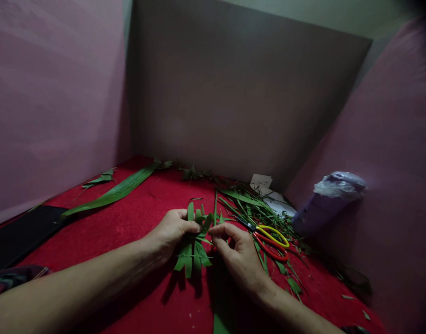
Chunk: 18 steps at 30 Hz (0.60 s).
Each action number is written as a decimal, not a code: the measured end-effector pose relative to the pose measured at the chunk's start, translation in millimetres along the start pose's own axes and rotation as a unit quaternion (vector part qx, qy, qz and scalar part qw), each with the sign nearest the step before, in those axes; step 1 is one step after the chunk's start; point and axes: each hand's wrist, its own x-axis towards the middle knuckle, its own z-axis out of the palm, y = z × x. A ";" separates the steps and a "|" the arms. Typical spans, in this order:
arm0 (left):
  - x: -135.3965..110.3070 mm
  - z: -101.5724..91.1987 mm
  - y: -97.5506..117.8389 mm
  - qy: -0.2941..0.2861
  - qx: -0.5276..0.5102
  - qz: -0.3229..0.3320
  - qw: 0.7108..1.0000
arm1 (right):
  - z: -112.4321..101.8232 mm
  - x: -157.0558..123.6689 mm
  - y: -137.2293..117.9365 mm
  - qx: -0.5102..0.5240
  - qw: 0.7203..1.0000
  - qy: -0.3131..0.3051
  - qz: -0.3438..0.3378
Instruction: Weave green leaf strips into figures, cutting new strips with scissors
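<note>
My left hand (171,232) is closed on a small bundle of green leaf strips (194,248) held just above the red cloth (136,222). The strips fan out above and below my fingers. My right hand (235,253) meets it from the right, its thumb and forefinger pinched at the bundle's middle. Whether that pinch holds a strip or a thin tie is too small to tell.
Scissors with yellow and red handles (268,236) lie just right of my right hand, on a heap of cut leaf scraps (254,206). A long green leaf (115,192) lies at the back left. A purple wrapped cone (324,202) leans at the right wall. A dark flat slab (21,234) sits far left.
</note>
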 end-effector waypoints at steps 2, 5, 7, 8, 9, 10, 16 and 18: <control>0.5 0.1 0.5 0.001 -0.001 -0.005 1.000 | 0.5 0.1 0.1 -0.002 1.000 -0.001 0.004; 1.9 -0.7 0.5 -0.002 -0.008 -0.011 1.000 | 0.6 0.7 -0.3 -0.008 1.000 0.000 0.007; 2.7 -1.3 0.1 -0.006 -0.014 -0.015 1.000 | 0.4 1.1 -0.3 -0.009 1.000 0.002 0.003; 3.1 -1.6 -0.1 -0.007 -0.016 -0.016 1.000 | 0.4 1.2 -0.1 -0.009 1.000 0.003 0.000; 3.3 -1.8 -0.4 -0.009 -0.018 -0.017 1.000 | 0.5 1.3 0.2 -0.008 1.000 0.003 -0.003; 3.5 -2.0 -0.7 -0.009 -0.019 -0.017 1.000 | 0.6 1.3 0.6 -0.006 1.000 0.002 -0.004; 4.8 -3.6 -3.3 -0.009 -0.016 -0.013 1.000 | 1.8 -0.3 3.4 0.004 1.000 -0.008 0.009; 5.3 -4.1 -3.3 -0.013 -0.016 -0.019 1.000 | 1.6 -0.7 3.7 0.003 1.000 -0.007 0.013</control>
